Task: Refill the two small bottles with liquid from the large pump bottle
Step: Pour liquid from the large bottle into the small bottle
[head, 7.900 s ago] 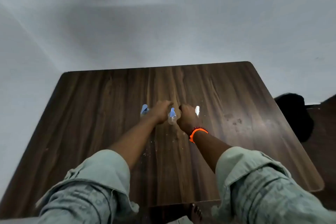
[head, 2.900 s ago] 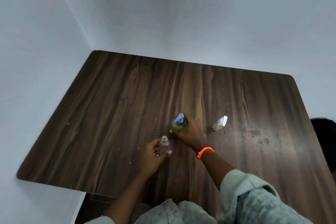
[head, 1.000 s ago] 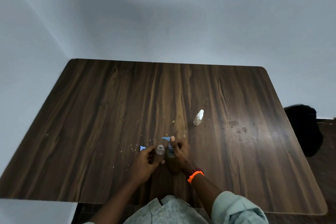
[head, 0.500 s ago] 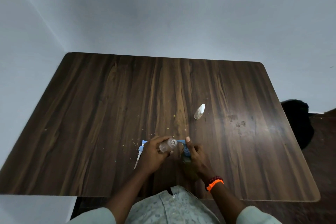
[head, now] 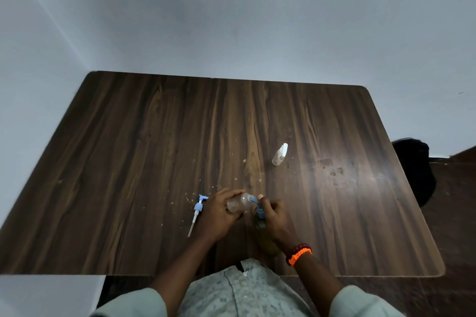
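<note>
Left hand [head: 219, 216] grip holds small bottle [head: 238, 204] tilted, mouth pointing right, touching blue spout of pump bottle [head: 261, 229] in right hand [head: 275, 216] grip.

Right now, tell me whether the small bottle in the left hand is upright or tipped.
Tipped: the small bottle lies sideways in the left hand, mouth toward the blue nozzle.

A: Where's the second small bottle [head: 279, 154]?
B: On the surface [head: 128, 149], behind and right of both hands (well apart).
A: And the loose pump [head: 197, 211]?
B: Lying just left of the left hand [head: 217, 213]
</note>
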### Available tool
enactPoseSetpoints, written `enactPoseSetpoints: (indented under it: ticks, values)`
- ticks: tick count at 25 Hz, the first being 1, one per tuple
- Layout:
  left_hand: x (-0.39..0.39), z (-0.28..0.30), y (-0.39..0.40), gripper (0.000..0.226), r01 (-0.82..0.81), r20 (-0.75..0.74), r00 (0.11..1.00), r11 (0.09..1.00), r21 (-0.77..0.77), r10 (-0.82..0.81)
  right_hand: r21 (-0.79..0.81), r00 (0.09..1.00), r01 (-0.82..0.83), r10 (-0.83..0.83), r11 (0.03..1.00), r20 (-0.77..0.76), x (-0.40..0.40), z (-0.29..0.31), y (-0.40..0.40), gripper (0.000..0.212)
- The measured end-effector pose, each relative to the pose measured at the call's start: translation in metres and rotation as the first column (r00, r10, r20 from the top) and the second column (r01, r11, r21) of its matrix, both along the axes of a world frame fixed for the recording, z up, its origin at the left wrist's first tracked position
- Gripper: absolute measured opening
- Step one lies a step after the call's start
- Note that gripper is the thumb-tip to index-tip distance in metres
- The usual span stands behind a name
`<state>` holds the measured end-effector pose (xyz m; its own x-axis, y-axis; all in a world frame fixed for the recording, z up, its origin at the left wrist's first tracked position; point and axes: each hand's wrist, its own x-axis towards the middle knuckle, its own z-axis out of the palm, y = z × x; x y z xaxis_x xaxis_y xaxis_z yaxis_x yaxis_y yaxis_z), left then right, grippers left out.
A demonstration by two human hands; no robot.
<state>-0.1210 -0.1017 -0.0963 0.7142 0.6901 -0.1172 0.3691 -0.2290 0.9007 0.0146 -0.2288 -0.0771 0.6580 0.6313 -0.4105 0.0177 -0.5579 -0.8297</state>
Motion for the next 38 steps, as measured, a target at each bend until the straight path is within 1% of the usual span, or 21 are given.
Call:
enactPoseSetpoints:
  ticks: [2,6,8,11,12,14,16,18,20,22,23,24,27,28,29,32,34,36,38]
  values:
    - [0.001,-0.001,0.000,0.047,0.003,-0.004,1.000,1.000,0.014,-0.002,-0.010,1.000,-0.008,0.008,1.000,0.025,-0.001,0.009,0.001,0.062]
    - [0.002,0.001,0.001,0.048,-0.010,0.009,1.000,1.000,0.027,0.010,0.013,0.999,-0.043,0.043,0.999,0.018,-0.002,0.021,0.001,0.065]
    - [0.002,-0.001,0.002,0.048,-0.003,-0.002,1.000,0.999,0.033,0.003,0.008,0.998,-0.055,0.055,0.998,0.021,-0.001,0.017,-0.001,0.070]
    - [0.001,-0.006,0.002,0.049,0.023,-0.026,0.999,0.999,0.028,-0.022,-0.013,0.998,-0.028,0.028,1.000,0.048,-0.001,0.001,-0.004,0.085]
    - [0.001,-0.007,0.001,0.049,0.034,-0.033,0.999,0.999,0.025,-0.033,-0.021,0.998,-0.024,0.025,1.000,0.061,-0.001,-0.002,-0.005,0.085]
    - [0.002,-0.007,0.000,0.047,0.036,-0.028,0.999,0.999,0.026,-0.035,0.002,0.998,-0.030,0.030,1.000,0.048,-0.002,0.001,-0.005,0.087]
    - [0.003,-0.004,0.000,0.045,0.023,-0.019,1.000,0.999,0.026,-0.023,0.024,0.999,-0.027,0.026,0.999,0.027,-0.002,0.009,-0.004,0.096]
    - [0.004,-0.003,0.000,0.044,0.016,-0.006,1.000,0.999,0.033,-0.016,0.017,1.000,-0.025,0.025,1.000,0.009,-0.001,0.008,-0.004,0.100]
    - [0.004,-0.004,0.000,0.044,0.018,-0.009,1.000,0.999,0.038,-0.017,-0.017,0.999,-0.026,0.026,1.000,0.025,-0.002,0.006,-0.005,0.090]
    - [0.002,-0.006,-0.002,0.046,0.029,-0.017,0.999,0.999,0.039,-0.029,-0.052,0.997,-0.016,0.020,0.999,0.075,-0.004,0.003,-0.007,0.069]
    - [0.002,-0.007,-0.002,0.046,0.033,-0.019,0.999,0.999,0.039,-0.032,-0.049,0.996,-0.016,0.020,0.999,0.083,-0.006,0.004,-0.007,0.065]
    - [0.001,-0.006,-0.003,0.045,0.034,-0.016,0.999,0.999,0.039,-0.034,-0.041,0.996,-0.020,0.024,0.999,0.085,-0.006,0.004,-0.007,0.068]
    - [0.001,-0.004,-0.003,0.043,0.018,0.004,1.000,0.999,0.033,-0.018,-0.017,0.998,-0.006,0.007,1.000,0.064,-0.006,0.007,-0.006,0.099]
    - [0.001,-0.003,-0.002,0.043,0.014,0.009,1.000,0.999,0.029,-0.015,-0.012,0.998,-0.010,0.011,1.000,0.064,-0.006,0.007,-0.006,0.105]
    - [0.001,-0.003,-0.002,0.044,0.013,0.010,1.000,1.000,0.025,-0.014,-0.016,0.998,-0.008,0.009,1.000,0.063,-0.006,0.005,-0.006,0.105]
    - [-0.001,-0.005,-0.003,0.045,0.026,0.000,1.000,0.999,0.028,-0.026,-0.029,0.995,-0.023,0.026,0.999,0.092,-0.007,-0.001,-0.009,0.090]
    - [-0.002,-0.005,-0.005,0.044,0.036,-0.004,0.999,0.999,0.019,-0.036,-0.033,0.993,-0.026,0.030,0.999,0.117,-0.008,-0.006,-0.010,0.088]
    - [-0.002,-0.004,-0.005,0.042,0.037,0.000,0.999,0.999,0.008,-0.037,-0.033,0.996,-0.025,0.028,0.999,0.087,-0.008,-0.002,-0.010,0.091]
    - [-0.002,-0.004,-0.003,0.043,0.034,0.001,0.999,0.999,0.013,-0.034,-0.018,0.998,-0.022,0.023,1.000,0.059,-0.008,0.004,-0.009,0.101]
